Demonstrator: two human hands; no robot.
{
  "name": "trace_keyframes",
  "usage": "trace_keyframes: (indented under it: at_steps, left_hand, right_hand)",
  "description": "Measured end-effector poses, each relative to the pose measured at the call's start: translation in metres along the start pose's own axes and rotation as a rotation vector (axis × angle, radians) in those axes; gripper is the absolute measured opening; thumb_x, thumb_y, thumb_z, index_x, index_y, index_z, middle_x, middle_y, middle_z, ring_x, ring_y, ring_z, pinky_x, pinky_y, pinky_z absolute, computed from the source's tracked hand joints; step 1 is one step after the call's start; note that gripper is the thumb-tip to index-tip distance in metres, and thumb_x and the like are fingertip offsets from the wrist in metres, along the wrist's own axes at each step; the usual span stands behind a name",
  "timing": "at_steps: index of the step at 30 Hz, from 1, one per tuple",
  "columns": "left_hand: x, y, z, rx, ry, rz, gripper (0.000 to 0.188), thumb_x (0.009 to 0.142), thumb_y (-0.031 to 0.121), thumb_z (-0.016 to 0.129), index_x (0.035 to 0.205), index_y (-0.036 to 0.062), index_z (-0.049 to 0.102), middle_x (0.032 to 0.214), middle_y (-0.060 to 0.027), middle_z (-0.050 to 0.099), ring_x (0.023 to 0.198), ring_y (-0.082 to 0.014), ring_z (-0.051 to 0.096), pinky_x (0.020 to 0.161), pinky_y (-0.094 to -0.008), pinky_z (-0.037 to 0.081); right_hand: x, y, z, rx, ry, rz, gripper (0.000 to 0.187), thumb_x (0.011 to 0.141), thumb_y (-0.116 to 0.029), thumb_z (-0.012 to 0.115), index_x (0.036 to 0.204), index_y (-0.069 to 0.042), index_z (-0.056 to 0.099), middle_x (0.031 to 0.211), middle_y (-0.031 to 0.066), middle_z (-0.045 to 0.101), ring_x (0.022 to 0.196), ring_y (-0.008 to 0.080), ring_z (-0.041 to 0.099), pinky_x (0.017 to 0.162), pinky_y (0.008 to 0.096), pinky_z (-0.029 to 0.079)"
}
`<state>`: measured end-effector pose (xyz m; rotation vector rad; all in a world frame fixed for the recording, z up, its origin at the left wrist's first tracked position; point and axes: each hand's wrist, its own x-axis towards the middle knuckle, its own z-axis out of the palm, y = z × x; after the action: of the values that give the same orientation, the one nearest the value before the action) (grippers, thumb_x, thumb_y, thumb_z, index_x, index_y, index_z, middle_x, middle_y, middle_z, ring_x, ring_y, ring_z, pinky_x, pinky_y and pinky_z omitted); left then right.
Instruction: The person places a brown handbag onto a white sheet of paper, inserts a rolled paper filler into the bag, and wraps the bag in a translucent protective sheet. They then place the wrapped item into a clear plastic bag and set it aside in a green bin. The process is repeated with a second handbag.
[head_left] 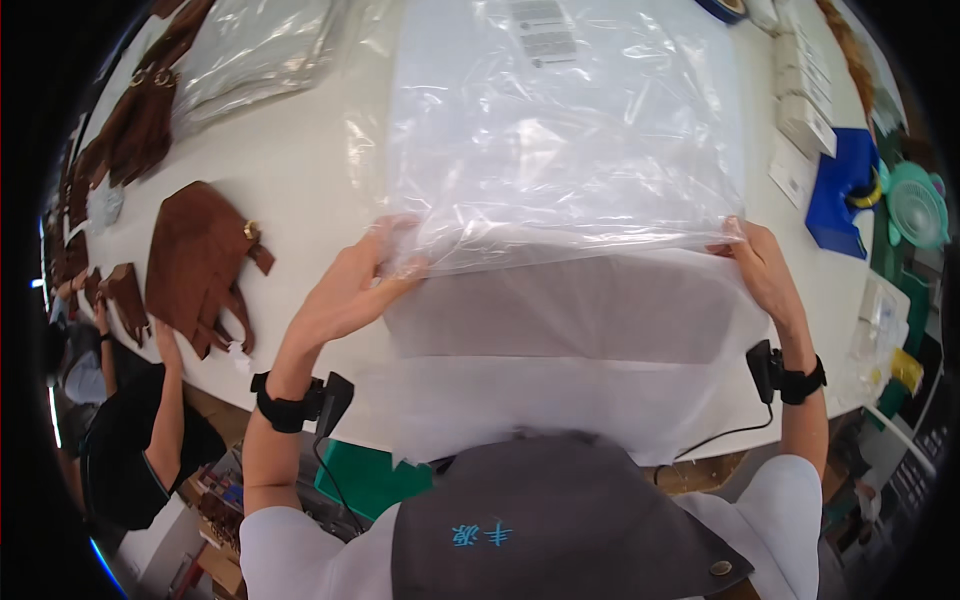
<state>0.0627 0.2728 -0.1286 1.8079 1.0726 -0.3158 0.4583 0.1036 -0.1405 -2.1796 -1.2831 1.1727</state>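
**A:** ok, standing right by the surface (300, 165), what step is this??

**B:** Looks like the bag-mouth step to me. The clear bag (610, 130) lies flat, and its near edge is up against a grey layer (560, 310) with thin white sheet (500, 405) on the near side of the bag. Can't tell how far either one runs under the film.

**A:** And the hands?

**B:** Left hand (350, 292) is at the bag's near left corner, thumb and fingers apparently pinching film, fingertips partly behind the plastic. Right hand (763, 265) has the near right corner in a narrow pinch, fingers curled in.

**A:** So what does the next move call for?

**B:** My guess: equal tension at both corners, hands moving level, or that slippery edge skews and the grey layer creases.

**A:** Arms look comfy?

**B:** Pretty much. Elbows bent and wide, forearms rising either side of the bag's near end. Left one slants inward, right one's steeper with the hand tipped toward the bag. Brown handbag (195, 260) sits well left of the bag, untouched.
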Motion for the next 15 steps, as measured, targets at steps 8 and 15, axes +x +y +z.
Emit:
trace_keyframes:
  at_steps: [8, 15]
  left_hand:
    - [-0.005, -0.031, 0.023, -0.599, -0.058, 0.097, 0.045, 0.092, 0.019, 0.054, 0.131, -0.0021, 0.047, 0.107, -0.0028, 0.059, 0.097, -0.0114, 0.051, 0.087, -0.0266, 0.04]
    - [-0.01, -0.053, 0.059, -0.565, 0.312, 0.094, 0.013, 0.089, 0.003, 0.059, 0.1, 0.0009, 0.056, 0.091, 0.0023, 0.056, 0.08, -0.003, 0.048, 0.067, -0.0189, 0.038]
  right_hand:
    - [-0.051, 0.04, -0.008, 0.343, -0.125, 0.124, 0.027, 0.085, -0.024, 0.064, 0.077, -0.001, 0.054, 0.075, 0.0012, 0.054, 0.072, 0.0088, 0.05, 0.062, 0.0253, 0.039]
    - [-0.073, 0.059, 0.019, 0.375, 0.073, 0.173, 0.011, 0.083, -0.008, 0.059, 0.076, -0.001, 0.054, 0.068, -0.0023, 0.054, 0.07, 0.0047, 0.05, 0.06, 0.0236, 0.039]
